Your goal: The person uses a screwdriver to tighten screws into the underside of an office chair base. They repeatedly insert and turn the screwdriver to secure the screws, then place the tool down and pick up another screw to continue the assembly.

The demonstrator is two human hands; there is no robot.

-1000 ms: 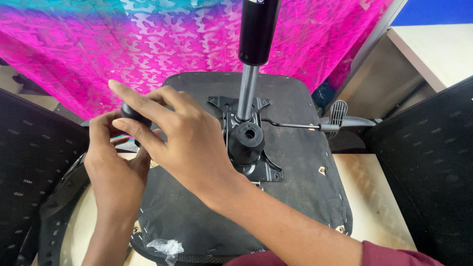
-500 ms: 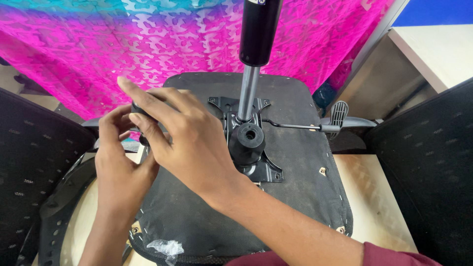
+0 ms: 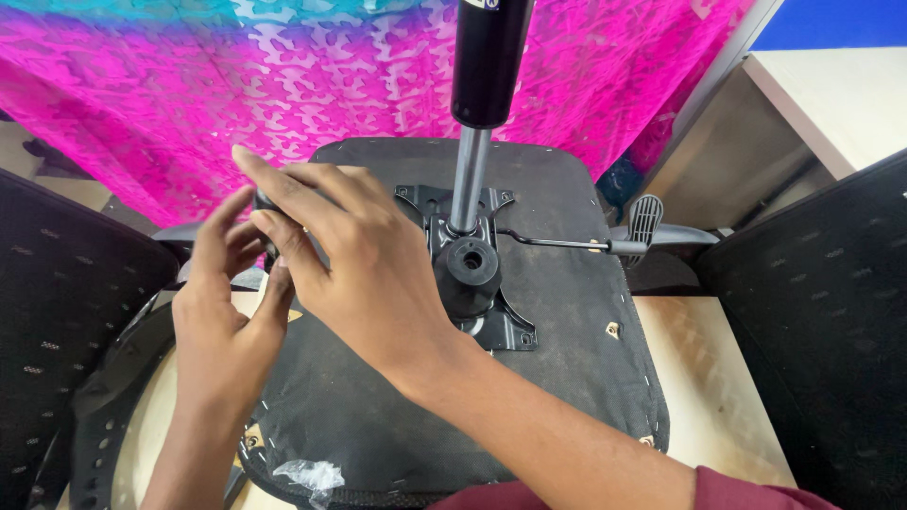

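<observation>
An upturned black chair seat (image 3: 567, 312) lies on a wooden table, with a metal mechanism plate (image 3: 491, 321) bolted to its underside. A black gas cylinder (image 3: 487, 57) on a silver rod rises from the plate. My right hand (image 3: 364, 269) reaches across the seat's left edge, its fingers curled over a small black part (image 3: 265, 201). My left hand (image 3: 227, 307) comes up from below and pinches the same part with thumb and fingers. Most of the part is hidden by my fingers.
A lever with a grey paddle handle (image 3: 644, 219) sticks out to the right of the plate. Black mesh chair backs stand at the left (image 3: 66, 312) and right (image 3: 822, 312). A pink patterned cloth (image 3: 236, 85) hangs behind. A scrap of clear plastic (image 3: 307, 474) lies at the seat's near edge.
My left hand has moved right and closer to my right hand, its fingers now up against the small black part. The right hand and the seat have stayed almost still.
</observation>
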